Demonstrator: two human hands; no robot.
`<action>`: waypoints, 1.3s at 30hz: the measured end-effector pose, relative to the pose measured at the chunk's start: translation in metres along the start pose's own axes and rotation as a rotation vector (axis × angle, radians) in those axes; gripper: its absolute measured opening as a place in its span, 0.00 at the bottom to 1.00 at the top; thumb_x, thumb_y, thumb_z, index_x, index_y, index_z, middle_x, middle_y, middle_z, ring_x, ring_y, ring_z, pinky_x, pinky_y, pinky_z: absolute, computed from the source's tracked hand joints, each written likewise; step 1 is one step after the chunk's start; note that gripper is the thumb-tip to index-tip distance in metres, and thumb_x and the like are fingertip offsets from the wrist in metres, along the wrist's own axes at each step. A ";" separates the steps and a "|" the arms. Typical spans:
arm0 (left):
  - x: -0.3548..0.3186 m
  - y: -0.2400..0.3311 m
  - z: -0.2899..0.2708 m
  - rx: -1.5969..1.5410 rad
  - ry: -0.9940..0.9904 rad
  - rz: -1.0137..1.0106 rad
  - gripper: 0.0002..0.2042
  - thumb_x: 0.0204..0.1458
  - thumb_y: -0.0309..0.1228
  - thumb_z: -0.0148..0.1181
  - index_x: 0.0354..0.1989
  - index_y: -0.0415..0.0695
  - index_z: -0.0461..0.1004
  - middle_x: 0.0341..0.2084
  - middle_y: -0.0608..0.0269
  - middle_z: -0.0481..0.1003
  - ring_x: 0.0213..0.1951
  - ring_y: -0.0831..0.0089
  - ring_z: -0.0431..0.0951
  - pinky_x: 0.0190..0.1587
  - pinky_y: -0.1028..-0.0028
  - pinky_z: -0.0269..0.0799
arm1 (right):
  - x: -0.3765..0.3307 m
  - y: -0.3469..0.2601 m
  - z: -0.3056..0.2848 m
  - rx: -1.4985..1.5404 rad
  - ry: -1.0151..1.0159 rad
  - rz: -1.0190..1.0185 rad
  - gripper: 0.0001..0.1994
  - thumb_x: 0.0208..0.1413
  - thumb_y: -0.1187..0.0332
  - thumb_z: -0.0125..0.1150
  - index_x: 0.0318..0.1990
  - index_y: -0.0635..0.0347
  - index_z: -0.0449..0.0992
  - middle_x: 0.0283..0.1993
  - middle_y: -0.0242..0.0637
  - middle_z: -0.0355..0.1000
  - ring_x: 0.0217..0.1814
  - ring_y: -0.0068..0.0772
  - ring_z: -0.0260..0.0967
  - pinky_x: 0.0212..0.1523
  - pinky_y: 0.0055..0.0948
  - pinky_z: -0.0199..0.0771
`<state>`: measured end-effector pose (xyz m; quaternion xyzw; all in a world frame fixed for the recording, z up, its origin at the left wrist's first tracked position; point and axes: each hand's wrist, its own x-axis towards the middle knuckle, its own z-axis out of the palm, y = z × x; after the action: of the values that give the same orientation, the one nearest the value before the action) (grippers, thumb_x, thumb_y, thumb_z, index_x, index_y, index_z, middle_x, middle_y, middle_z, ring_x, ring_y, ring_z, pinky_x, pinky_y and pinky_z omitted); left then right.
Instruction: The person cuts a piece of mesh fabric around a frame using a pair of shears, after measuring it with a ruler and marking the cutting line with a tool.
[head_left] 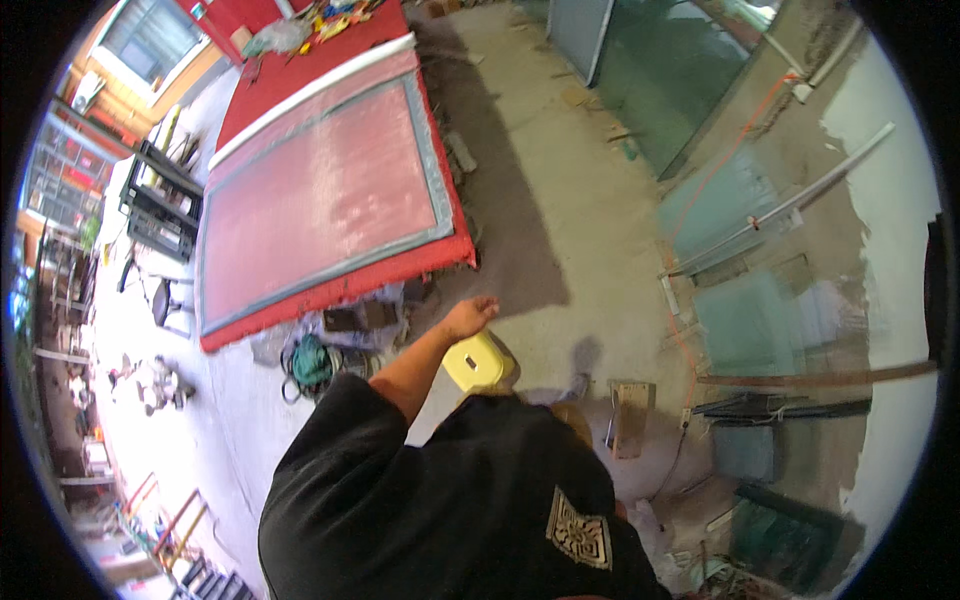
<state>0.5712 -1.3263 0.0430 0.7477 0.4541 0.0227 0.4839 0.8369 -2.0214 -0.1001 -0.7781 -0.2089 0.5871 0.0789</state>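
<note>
My left hand [470, 317] reaches forward from a black short sleeve, with its loosely curled fingers a little apart and nothing visible in them. Below it stands a yellow plastic stool [482, 365] with a slot in its top; the hand looks to be above the stool, not gripping it. Ahead and to the left is a table covered in red cloth [452, 250]. On it lies a large translucent pane with a grey border [320, 190]. My right hand is out of view.
Glass panes [745, 320] lean along the right wall, crossed by a pale pole [800, 195] and an orange cord. A green bag [310, 362] sits under the table's near edge. A wooden piece [630, 420] stands right of the stool. Black frames [160, 210] stand at left.
</note>
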 end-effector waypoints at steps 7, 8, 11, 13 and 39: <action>-0.035 -0.034 0.074 -0.090 0.110 -0.506 0.20 0.66 0.39 0.56 0.59 0.39 0.80 0.52 0.43 0.84 0.54 0.51 0.85 0.56 0.56 0.79 | 0.061 -0.146 -0.267 0.225 0.066 0.172 0.08 0.75 0.63 0.54 0.46 0.57 0.72 0.28 0.33 0.69 0.22 0.30 0.65 0.25 0.38 0.68; -0.050 -0.063 0.085 0.087 0.142 -0.429 0.18 0.65 0.38 0.55 0.53 0.40 0.83 0.49 0.45 0.85 0.50 0.50 0.86 0.53 0.54 0.80 | 0.078 -0.185 -0.296 0.396 0.110 0.262 0.07 0.75 0.65 0.55 0.44 0.57 0.72 0.27 0.33 0.69 0.21 0.31 0.64 0.22 0.38 0.68; -0.071 -0.137 0.132 0.095 -0.290 -0.728 0.23 0.67 0.53 0.54 0.45 0.45 0.83 0.41 0.51 0.82 0.42 0.56 0.80 0.44 0.53 0.75 | 0.131 -0.256 -0.394 0.443 0.232 0.185 0.10 0.76 0.60 0.56 0.46 0.57 0.71 0.26 0.33 0.67 0.20 0.31 0.64 0.22 0.39 0.68; -0.084 -0.151 0.157 -0.072 -0.427 -0.967 0.23 0.67 0.55 0.55 0.35 0.48 0.82 0.28 0.59 0.81 0.26 0.60 0.78 0.28 0.52 0.75 | 0.174 -0.294 -0.438 0.450 0.323 0.050 0.15 0.76 0.54 0.56 0.41 0.56 0.70 0.24 0.32 0.65 0.20 0.30 0.64 0.21 0.36 0.65; 0.284 0.012 0.049 -0.683 0.742 -1.179 0.24 0.58 0.35 0.59 0.61 0.36 0.81 0.41 0.53 0.85 0.41 0.65 0.85 0.48 0.65 0.80 | 0.620 -0.881 -0.741 -0.425 -0.212 -0.120 0.08 0.73 0.62 0.56 0.45 0.56 0.74 0.29 0.35 0.72 0.22 0.33 0.68 0.21 0.40 0.69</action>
<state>0.7687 -1.1626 -0.0895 0.1356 0.8770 0.1491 0.4362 1.4722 -0.8782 -0.1010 -0.6973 -0.3809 0.6026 -0.0742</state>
